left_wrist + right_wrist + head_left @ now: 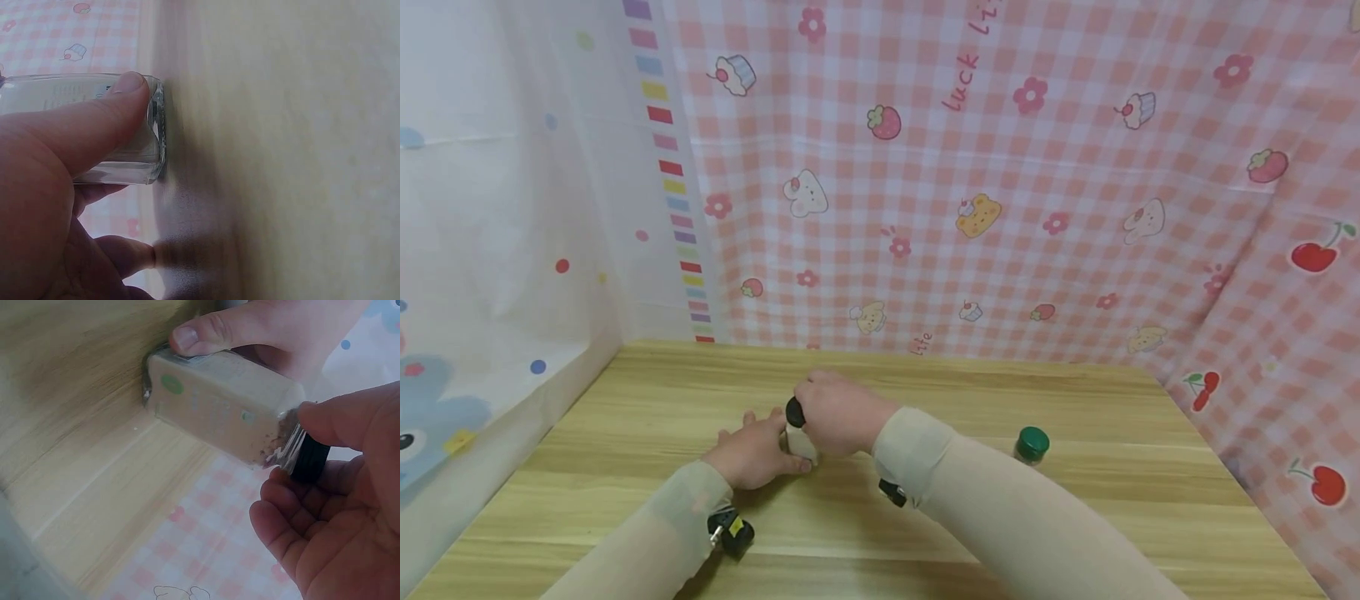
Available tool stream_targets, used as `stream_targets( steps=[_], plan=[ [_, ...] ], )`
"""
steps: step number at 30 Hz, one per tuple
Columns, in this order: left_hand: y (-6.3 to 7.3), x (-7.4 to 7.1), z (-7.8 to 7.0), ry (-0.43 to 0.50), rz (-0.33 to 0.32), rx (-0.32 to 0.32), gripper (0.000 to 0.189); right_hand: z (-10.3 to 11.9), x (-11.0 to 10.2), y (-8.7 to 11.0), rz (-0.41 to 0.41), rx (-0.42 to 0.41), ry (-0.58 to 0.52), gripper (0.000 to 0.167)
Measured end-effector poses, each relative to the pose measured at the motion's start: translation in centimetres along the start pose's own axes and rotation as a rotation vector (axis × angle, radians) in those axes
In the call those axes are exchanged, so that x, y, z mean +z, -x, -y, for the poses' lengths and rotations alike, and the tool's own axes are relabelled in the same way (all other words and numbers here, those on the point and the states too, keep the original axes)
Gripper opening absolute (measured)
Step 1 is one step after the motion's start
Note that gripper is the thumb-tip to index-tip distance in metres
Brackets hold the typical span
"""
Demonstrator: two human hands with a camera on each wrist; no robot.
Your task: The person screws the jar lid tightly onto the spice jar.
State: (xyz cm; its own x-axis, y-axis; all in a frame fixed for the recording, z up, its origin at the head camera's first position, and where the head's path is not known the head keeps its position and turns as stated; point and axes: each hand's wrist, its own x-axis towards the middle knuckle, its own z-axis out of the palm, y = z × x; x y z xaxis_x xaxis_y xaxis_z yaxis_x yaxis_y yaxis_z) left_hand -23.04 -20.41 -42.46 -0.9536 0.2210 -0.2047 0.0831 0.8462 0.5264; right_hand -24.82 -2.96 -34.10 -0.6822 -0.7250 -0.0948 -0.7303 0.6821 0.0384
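Note:
A square glass bottle (212, 412) with a pale label and a black cap (310, 459) stands on the table. My left hand (751, 452) grips its body low down, the thumb laid along one side near the base, as the left wrist view shows. At the top, my right hand (842, 414) pinches the black cap between thumb and fingers. Brownish bits show through the glass just under the cap. In the head view my hands partly hide the bottle.
Right of my right forearm stands a small jar with a green lid (1033, 444), its lower part hidden by the sleeve. The wooden table (1075, 400) is bounded by a pink checked curtain (925, 167) behind and a white curtain (490, 208) at left.

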Motion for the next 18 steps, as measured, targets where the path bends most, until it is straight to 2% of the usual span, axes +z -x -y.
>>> stream_targets(
  steps=[10, 18],
  plan=[
    [0.06, -0.02, -0.05, -0.002, 0.003, 0.003, 0.092, -0.27, 0.32, 0.01, -0.013, 0.022, -0.068, 0.023],
    [0.02, 0.06, 0.14, -0.003, 0.004, 0.012, 0.087, -0.25, 0.51, 0.07, -0.037, 0.016, -0.028, 0.031]
  ],
)
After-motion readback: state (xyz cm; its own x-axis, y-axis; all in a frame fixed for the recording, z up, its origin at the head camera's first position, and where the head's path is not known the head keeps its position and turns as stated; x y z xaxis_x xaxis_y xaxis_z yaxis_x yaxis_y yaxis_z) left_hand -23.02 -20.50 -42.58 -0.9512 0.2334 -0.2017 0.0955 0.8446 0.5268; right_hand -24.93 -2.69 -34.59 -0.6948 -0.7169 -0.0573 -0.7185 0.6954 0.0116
